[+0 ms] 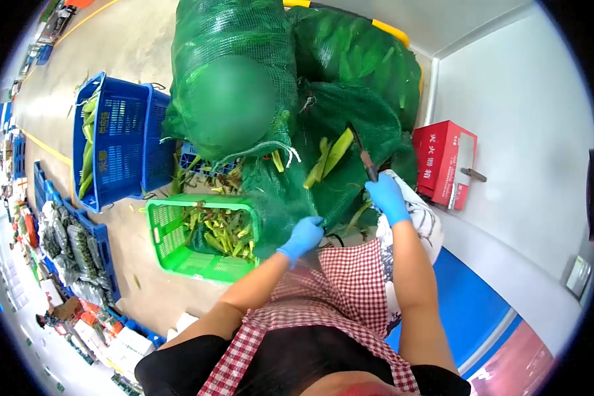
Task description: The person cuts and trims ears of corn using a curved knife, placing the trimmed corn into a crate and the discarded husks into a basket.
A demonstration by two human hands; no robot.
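Note:
My left hand (302, 239), in a blue glove, is closed on the near edge of a green mesh bag (277, 204) that lies slack before me. In my right hand (387, 198), also gloved in blue, is a knife (367, 158) with a brown handle; its dark blade points away from me. Loose green corn husks (330, 158) lie on the mesh just left of the blade. Beyond them stand two full green mesh bags, one on the left (234, 39) and one on the right (356, 56), the latter showing green ears inside.
A green crate (208, 266) with husk scraps stands at my left. Blue crates (119, 135), one holding green ears, are farther left. A red box (445, 162) sits against the white wall (515, 99) at right. Scraps litter the floor.

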